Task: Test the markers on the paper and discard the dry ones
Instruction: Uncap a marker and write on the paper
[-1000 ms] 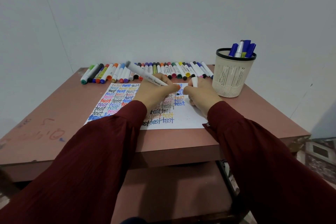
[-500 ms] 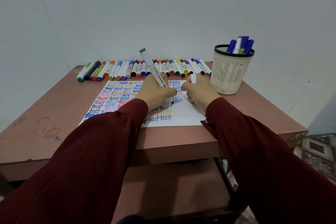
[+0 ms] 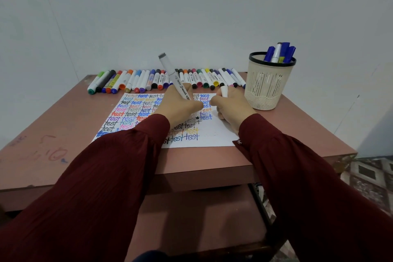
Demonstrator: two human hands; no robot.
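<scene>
The left hand (image 3: pixel 180 108) is curled round a white marker (image 3: pixel 172 74) in a writing grip. The marker's grey back end leans away toward 11 o'clock and its dark tip is down on the paper (image 3: pixel 212 136), beside a fresh black stroke. The right hand (image 3: pixel 232 108), at 3 o'clock from the left and almost touching it, rests on the sheet as a loose fist, gripping a white cap (image 3: pixel 223 91) that pokes up out of it.

The step in hand looks like the test stroke itself: a new word being written in the last unfilled part of a sheet already crowded with coloured "test" marks. Since this marker seems to leave ink, the next move probably calls for bringing cap and tip together, pressing it shut, and laying the marker back with the good ones.

At 12 o'clock from the hands a row of markers (image 3: pixel 140 80) lies side by side along the far edge. At 2 o'clock stands a cream mesh basket (image 3: pixel 266 89) holding a few blue-capped markers (image 3: pixel 285 53), likely the discards.

The bench (image 3: pixel 63 125) is dull pink, with faint scribbles at 9 o'clock and a lower shelf (image 3: pixel 202 219) beneath. A plain pale wall (image 3: pixel 191 6) rises behind, and patterned floor tiles (image 3: pixel 370 174) show at 4 o'clock
</scene>
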